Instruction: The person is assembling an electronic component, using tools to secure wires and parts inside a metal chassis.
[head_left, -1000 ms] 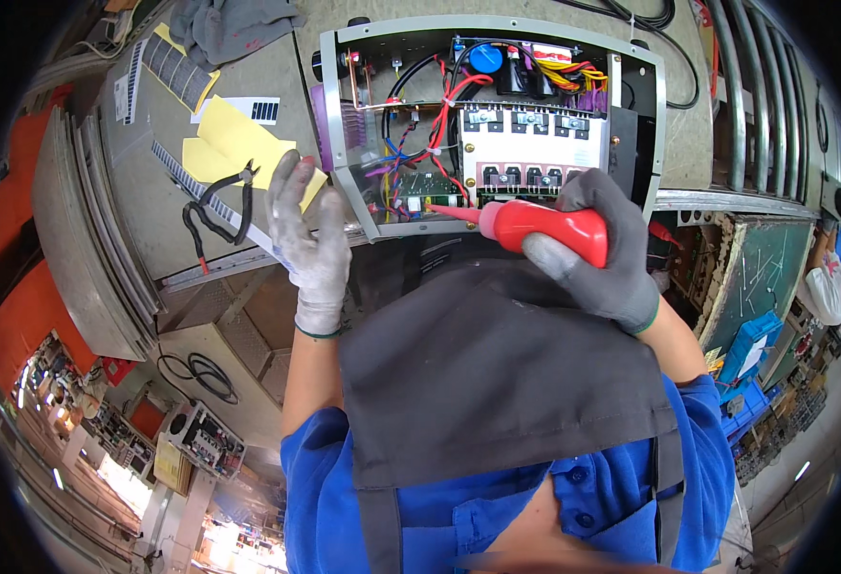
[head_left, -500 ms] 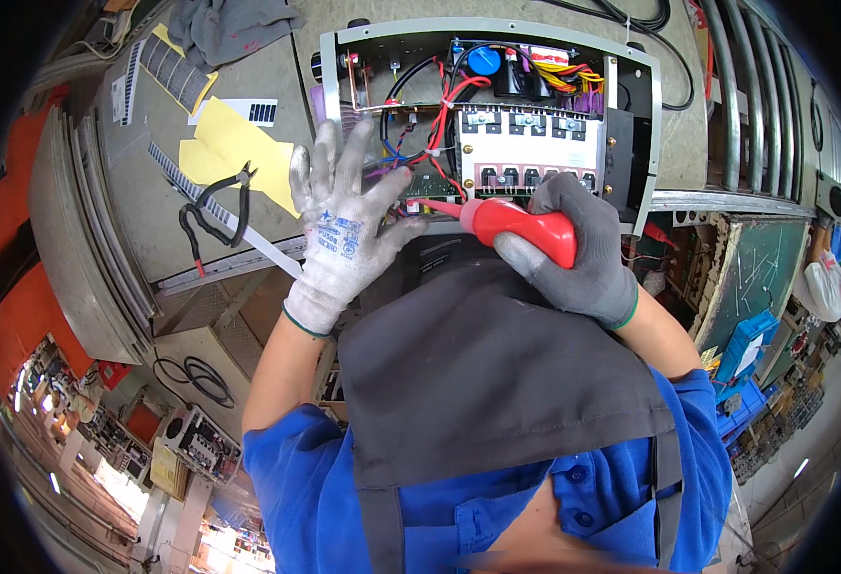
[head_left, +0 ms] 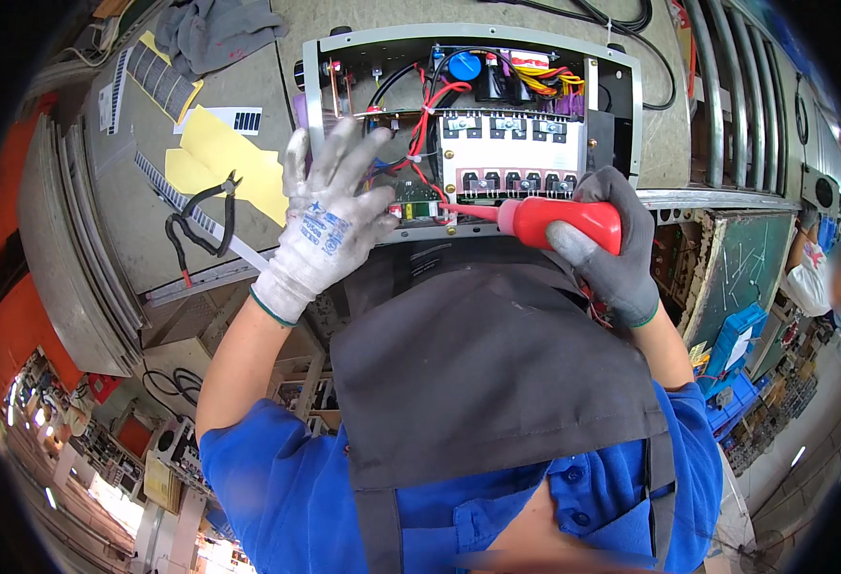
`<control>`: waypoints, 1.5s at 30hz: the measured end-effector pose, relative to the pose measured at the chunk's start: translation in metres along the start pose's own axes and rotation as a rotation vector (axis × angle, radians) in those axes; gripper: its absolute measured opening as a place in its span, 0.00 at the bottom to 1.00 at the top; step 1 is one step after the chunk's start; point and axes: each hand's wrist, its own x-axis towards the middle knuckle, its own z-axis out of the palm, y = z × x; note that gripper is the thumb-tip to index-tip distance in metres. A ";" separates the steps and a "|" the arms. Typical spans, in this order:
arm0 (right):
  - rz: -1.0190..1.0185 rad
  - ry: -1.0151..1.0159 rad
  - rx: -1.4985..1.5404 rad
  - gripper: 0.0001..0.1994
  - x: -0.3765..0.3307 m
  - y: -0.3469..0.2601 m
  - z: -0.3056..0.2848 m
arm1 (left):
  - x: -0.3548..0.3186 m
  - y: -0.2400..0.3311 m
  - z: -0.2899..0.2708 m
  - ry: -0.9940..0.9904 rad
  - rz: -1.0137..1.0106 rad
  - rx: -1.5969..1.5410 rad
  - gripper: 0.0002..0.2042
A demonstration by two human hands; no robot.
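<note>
In the head view, the right hand (head_left: pixel 604 251), in a grey glove, was wrapped around the red screwdriver (head_left: pixel 562 221), whose tip reached left into the open electronics chassis (head_left: pixel 473 134). The left hand (head_left: pixel 329 215), fingers spread wide, lay on the chassis's left part. The chassis looked stiff and heavy, its wiring fragile, so best gripped by its metal frame. Black pliers (head_left: pixel 200 225) lay to the left on the tabletop (head_left: pixel 143 201).

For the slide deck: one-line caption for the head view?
Gloved left hand steadies open electronics chassis while right hand applies red-handled screwdriver.
</note>
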 end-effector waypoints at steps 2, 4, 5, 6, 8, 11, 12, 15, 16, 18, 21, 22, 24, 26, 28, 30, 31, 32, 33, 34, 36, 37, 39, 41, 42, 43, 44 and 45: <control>0.005 -0.034 -0.052 0.19 -0.001 0.000 -0.001 | 0.000 0.001 -0.001 -0.001 -0.049 -0.062 0.21; -0.061 -0.049 -0.098 0.19 -0.001 0.001 0.003 | -0.001 0.003 -0.001 -0.002 -0.068 -0.065 0.22; -0.094 -0.060 -0.121 0.18 0.000 0.001 0.005 | -0.001 0.005 -0.001 -0.001 -0.074 -0.060 0.22; -0.098 -0.047 -0.108 0.18 0.001 0.002 0.009 | -0.001 0.006 -0.002 0.004 -0.088 -0.064 0.22; -0.126 -0.056 -0.149 0.18 0.002 0.001 0.014 | 0.000 0.008 -0.002 0.000 -0.099 -0.044 0.22; -0.181 -0.058 -0.205 0.17 0.002 0.000 0.017 | 0.006 0.012 -0.002 0.010 -0.062 -0.055 0.21; -0.192 -0.055 -0.232 0.17 0.001 -0.001 0.017 | 0.009 0.013 -0.001 0.006 -0.039 -0.031 0.20; -0.221 -0.060 -0.243 0.16 -0.004 -0.004 0.016 | 0.020 0.015 0.004 -0.015 0.044 0.039 0.17; -0.244 -0.062 -0.247 0.16 -0.005 -0.005 0.015 | 0.023 0.015 0.004 -0.031 0.078 0.063 0.15; -0.285 -0.063 -0.252 0.16 -0.007 -0.006 0.015 | 0.030 0.015 0.005 -0.020 0.157 0.122 0.10; -0.359 -0.078 -0.312 0.16 -0.010 -0.008 0.016 | 0.038 0.015 0.003 -0.118 0.192 0.155 0.17; -0.387 -0.073 -0.336 0.16 -0.010 -0.009 0.017 | 0.040 0.017 0.003 -0.112 0.203 0.182 0.15; -0.349 -0.093 -0.351 0.17 -0.011 -0.011 0.017 | 0.043 0.019 0.002 -0.127 0.199 0.169 0.14; -0.305 -0.100 -0.319 0.17 -0.011 -0.012 0.015 | 0.044 0.020 0.004 -0.113 0.216 0.168 0.12; -0.240 -0.105 -0.254 0.17 -0.011 -0.012 0.013 | 0.043 0.018 0.008 -0.065 0.265 0.165 0.10; -0.181 -0.116 -0.233 0.17 -0.012 -0.010 0.011 | 0.043 0.016 0.015 -0.048 0.291 0.177 0.09; -0.151 -0.120 -0.221 0.17 -0.012 -0.008 0.009 | 0.044 0.014 0.017 -0.023 0.308 0.183 0.08; -0.093 -0.091 -0.122 0.17 -0.012 -0.005 0.006 | 0.044 0.014 0.018 -0.023 0.309 0.161 0.07; -0.035 -0.060 -0.025 0.17 -0.012 -0.002 0.000 | 0.045 0.013 0.017 -0.042 0.317 0.159 0.07; 0.044 -0.044 0.054 0.17 -0.013 0.002 -0.007 | 0.047 0.014 0.013 -0.040 0.323 0.150 0.07; 0.174 0.125 0.382 0.17 -0.017 0.011 -0.034 | 0.052 0.018 0.002 -0.110 0.314 0.141 0.09; 0.148 0.211 0.529 0.17 -0.017 0.017 -0.054 | 0.056 0.022 -0.006 -0.174 0.241 0.115 0.10; 0.075 0.349 0.771 0.18 -0.030 0.022 -0.098 | 0.064 0.027 -0.030 -0.161 0.155 0.022 0.09; 0.093 0.589 0.701 0.17 -0.049 0.025 -0.124 | 0.074 0.043 -0.042 -0.034 0.103 -0.033 0.10; 0.056 0.550 0.600 0.18 -0.054 0.027 -0.135 | 0.083 0.052 -0.040 0.051 0.176 -0.057 0.16; 0.106 0.543 0.470 0.18 -0.059 0.029 -0.139 | 0.091 0.062 -0.034 0.019 0.164 -0.059 0.19; 0.119 0.530 0.361 0.18 -0.064 0.029 -0.141 | 0.099 0.073 -0.024 0.022 0.175 -0.075 0.22; 0.150 0.506 0.249 0.19 -0.069 0.028 -0.141 | 0.106 0.084 -0.013 0.027 0.190 -0.093 0.25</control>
